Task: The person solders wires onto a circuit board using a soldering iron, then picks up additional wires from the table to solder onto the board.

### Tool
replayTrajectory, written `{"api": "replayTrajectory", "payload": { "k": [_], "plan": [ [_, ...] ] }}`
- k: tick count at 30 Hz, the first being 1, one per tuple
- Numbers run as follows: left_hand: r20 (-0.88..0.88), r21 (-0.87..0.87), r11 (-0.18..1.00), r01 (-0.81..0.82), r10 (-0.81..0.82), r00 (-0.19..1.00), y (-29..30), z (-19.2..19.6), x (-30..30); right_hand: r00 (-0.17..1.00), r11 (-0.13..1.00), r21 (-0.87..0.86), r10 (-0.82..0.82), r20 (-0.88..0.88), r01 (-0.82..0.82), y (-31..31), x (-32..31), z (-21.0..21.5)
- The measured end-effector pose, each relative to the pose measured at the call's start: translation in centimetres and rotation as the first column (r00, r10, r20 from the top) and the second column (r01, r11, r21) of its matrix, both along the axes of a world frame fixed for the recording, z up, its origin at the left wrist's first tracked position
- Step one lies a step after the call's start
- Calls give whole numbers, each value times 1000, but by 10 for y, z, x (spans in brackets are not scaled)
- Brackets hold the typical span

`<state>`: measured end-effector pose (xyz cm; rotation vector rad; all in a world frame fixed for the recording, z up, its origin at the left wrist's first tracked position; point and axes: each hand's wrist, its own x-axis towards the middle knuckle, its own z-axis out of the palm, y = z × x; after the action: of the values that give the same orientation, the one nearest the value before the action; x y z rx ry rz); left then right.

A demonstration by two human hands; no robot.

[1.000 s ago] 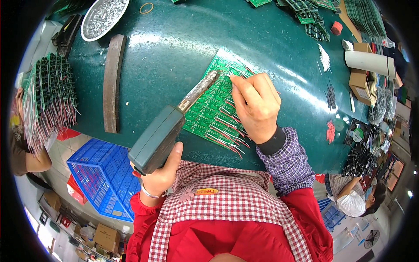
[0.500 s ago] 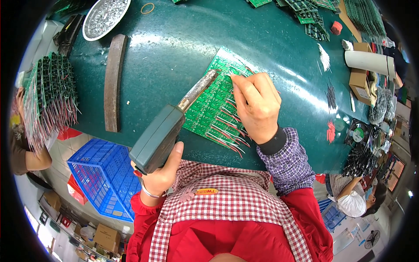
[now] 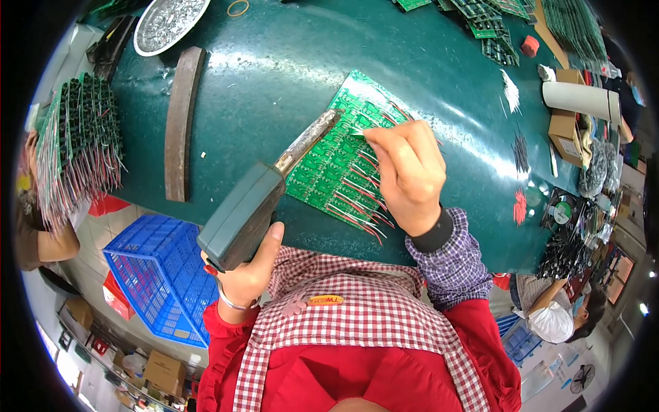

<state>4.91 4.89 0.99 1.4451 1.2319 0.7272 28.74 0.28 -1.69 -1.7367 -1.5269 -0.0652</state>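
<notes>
My left hand (image 3: pixel 250 275) is wrapped round the grip of a dark green soldering gun (image 3: pixel 241 213). Its metal barrel slants up to the right, with the tip over a green circuit board panel (image 3: pixel 316 180) lying on the table. Short red and white wires (image 3: pixel 358 196) stick out along the panel's right side. Over that same side, my right hand (image 3: pixel 410 168) pinches a thin white wire (image 3: pixel 360 132) between thumb and forefinger, close to the gun's tip. The hand hides part of the panel's right edge.
Left of the panel lies a long brown bar (image 3: pixel 182 127), below a metal dish (image 3: pixel 167 26) of silvery bits. Wired boards are stacked at the far left (image 3: pixel 79 137). White (image 3: pixel 510 93), black (image 3: pixel 520 152) and red wires (image 3: pixel 519 206) lie in bunches at right. A blue crate (image 3: pixel 154 275) stands below the table.
My right hand has shifted slightly down and right, and the white wire in its pinch now shows more. The soldering gun has moved a little left with my left hand.
</notes>
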Motion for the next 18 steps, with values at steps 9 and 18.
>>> {"api": "replayTrajectory", "payload": {
  "k": [9,18],
  "plan": [
    [-64,27,997,67,-66,996,-2,-1,-5,1000,1000,-30,-5,4,5,2,-1,-12],
    [-91,45,994,101,-97,991,-2,2,-4,1000,999,-44,-17,0,17,1,-1,-12]
  ]
}}
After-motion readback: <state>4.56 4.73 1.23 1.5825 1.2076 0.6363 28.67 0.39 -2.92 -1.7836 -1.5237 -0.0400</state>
